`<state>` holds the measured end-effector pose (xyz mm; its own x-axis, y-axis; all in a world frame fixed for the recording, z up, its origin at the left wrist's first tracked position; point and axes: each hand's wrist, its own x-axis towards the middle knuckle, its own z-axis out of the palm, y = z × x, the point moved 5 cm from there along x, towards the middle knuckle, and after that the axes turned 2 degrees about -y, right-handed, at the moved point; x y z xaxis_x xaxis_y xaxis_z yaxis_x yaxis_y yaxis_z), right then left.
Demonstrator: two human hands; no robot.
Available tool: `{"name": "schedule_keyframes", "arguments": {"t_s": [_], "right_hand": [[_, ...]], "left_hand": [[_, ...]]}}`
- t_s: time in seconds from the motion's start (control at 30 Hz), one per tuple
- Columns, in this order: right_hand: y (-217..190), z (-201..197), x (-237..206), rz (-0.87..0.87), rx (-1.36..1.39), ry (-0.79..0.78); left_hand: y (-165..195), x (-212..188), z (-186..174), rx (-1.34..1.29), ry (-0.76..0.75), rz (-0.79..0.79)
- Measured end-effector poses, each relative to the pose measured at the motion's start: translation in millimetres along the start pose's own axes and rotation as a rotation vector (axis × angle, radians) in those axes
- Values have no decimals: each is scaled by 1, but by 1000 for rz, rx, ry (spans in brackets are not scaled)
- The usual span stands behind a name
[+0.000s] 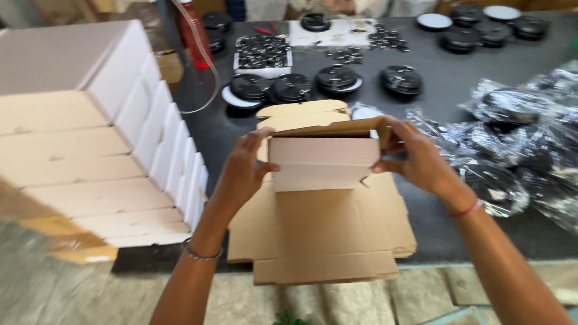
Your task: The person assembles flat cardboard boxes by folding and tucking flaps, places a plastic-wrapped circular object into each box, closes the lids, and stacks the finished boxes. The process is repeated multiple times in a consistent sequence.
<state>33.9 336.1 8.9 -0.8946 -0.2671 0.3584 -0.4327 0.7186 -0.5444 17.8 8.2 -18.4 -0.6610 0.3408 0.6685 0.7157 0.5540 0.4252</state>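
A: Over the near edge of the dark table point(445, 84), head view only. Left hand point(244, 174) and right hand point(417, 162) each close on one side of a half-folded cardboard box point(324, 158), held above a stack of flat cardboard blanks point(322, 234).

B: Grip state?

A: Left thumb point(263, 135) lies along the top corner and the other fingers wrap the left wall. Right fingers point(392, 135) curl over the upper right flap, pinching it. Both hands are closed on the box; neither is free.

B: Where does the box sit?

A: Lifted clear of the blanks, upright, white inner face toward the camera, top flap standing open. How far the far side is folded cannot be told.

B: Risks, as judged?

A: Three. First, the blanks overhang the table edge toward the person; a downward push there could tip them onto the floor. Second, the notched tab on the lower right of the front panel looks loose; uneven pressure could crease it instead of seating it. Third, the pile of finished white boxes point(78, 142) at left leans toward the edge, and a swing of the left elbow could knock it.

B: Anything else close by?

A: Bagged black discs point(526, 145) at right, near the right wrist. Unbagged black discs point(337, 77) and a red bottle point(194, 31) lie farther back, well apart from the hands. Another person stands at the far end, mostly cropped.
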Motion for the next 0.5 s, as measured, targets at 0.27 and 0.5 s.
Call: {"name": "schedule_keyframes", "arguments": {"t_s": [0.27,0.5], "right_hand": [[7,-10,20,53,-105,110],[-11,10,15,62,-324,322]], "left_hand": [[-10,10,25,-410,-94,-131],[-14,13,30,-367,-66,-210]]}}
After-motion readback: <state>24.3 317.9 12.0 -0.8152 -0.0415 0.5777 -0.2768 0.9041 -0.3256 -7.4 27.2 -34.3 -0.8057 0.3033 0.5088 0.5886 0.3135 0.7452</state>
